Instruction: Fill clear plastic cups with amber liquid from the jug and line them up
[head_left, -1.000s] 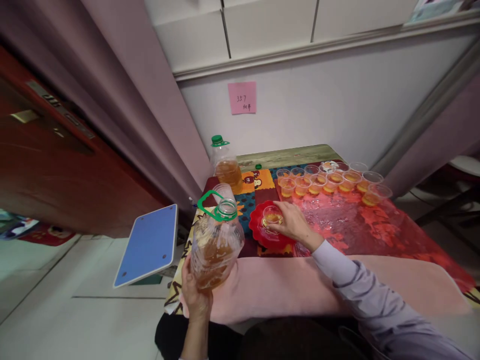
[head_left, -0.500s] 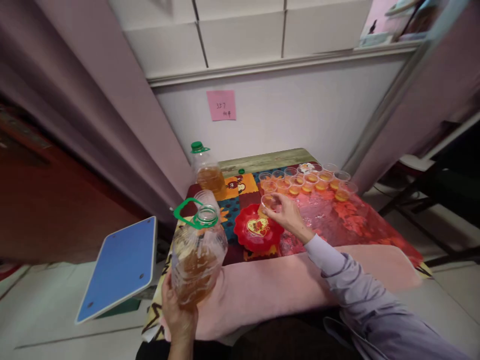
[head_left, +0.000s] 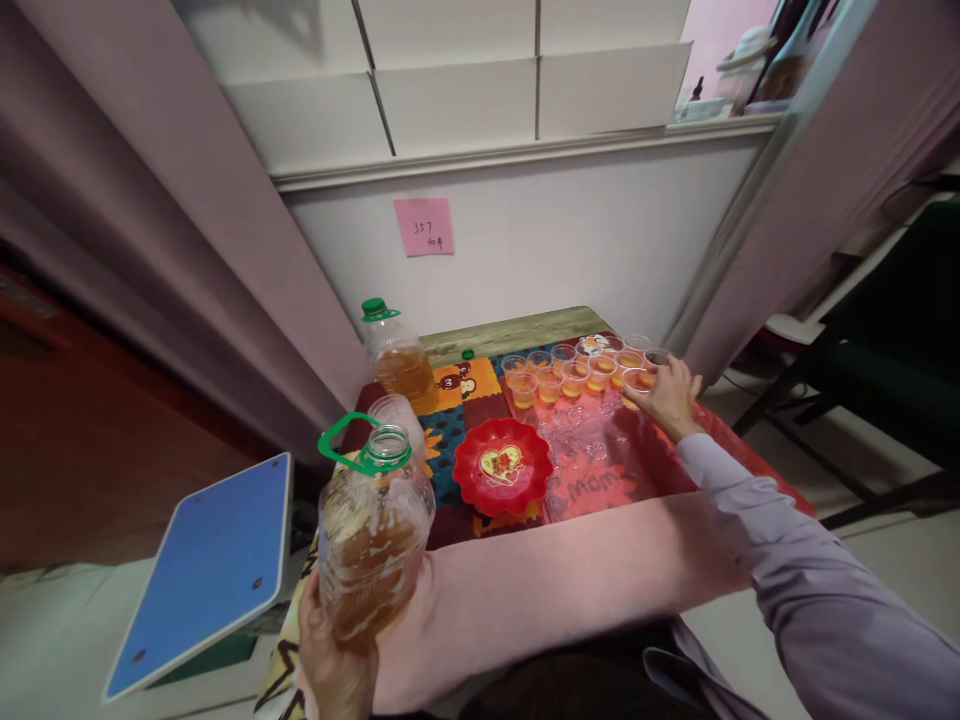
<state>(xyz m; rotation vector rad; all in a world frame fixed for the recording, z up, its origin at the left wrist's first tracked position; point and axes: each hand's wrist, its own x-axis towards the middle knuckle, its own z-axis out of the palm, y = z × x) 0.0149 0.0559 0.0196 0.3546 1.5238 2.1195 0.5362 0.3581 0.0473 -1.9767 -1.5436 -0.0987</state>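
Observation:
My left hand [head_left: 334,640] is wrapped round the lower part of a large clear jug [head_left: 375,560] with a green handle. Its mouth is uncapped and amber liquid stands inside. At the right end of the cups, my right hand [head_left: 670,392] grips a clear plastic cup [head_left: 639,382] with a little amber liquid in it. Rows of similar cups [head_left: 574,380], several with liquid, stand left of that hand. A red scalloped plate [head_left: 469,487] with a heart print lies between the jug and the cups, with nothing on it.
A second jug [head_left: 405,370] with a green cap stands at the back left. Stacked clear cups [head_left: 397,415] sit behind my jug. A loose green cap [head_left: 468,354] lies near the wall. Left of the table is a blue board [head_left: 206,560]; a dark chair [head_left: 892,370] stands right.
My right hand has moved from above the red plate to the right end of the cup rows, carrying the cup. My left hand still holds the jug. The view has shifted slightly.

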